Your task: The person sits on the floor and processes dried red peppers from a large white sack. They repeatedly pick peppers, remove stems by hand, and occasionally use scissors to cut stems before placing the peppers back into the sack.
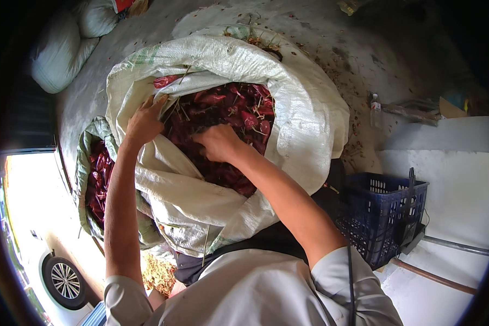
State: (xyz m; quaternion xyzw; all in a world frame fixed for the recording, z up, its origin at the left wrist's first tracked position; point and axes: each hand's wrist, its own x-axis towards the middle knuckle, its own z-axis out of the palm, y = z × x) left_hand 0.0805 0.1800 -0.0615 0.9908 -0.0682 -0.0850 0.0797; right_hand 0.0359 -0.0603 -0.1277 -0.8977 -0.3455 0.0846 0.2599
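A large white woven sack [309, 114] stands open in front of me, its rim rolled outward. Dried red chillies [231, 108] with thin stalks fill its mouth. At the left side of the opening, my left hand [145, 124] is closed on the folded sack rim. One red chilli [164, 81] lies in a fold just beyond those fingers. My right hand [221, 142] reaches down into the sack among the chillies, its fingers curled. Their tips are in shadow and slightly blurred, so what they hold is hidden.
A smaller greenish sack [84, 163] of red chillies stands at the left. Full white sacks [60, 60] lean at the far left. To the right are a dark blue plastic crate [383, 201] and a clear bottle [375, 108]. Plant scraps litter the concrete floor [201, 22].
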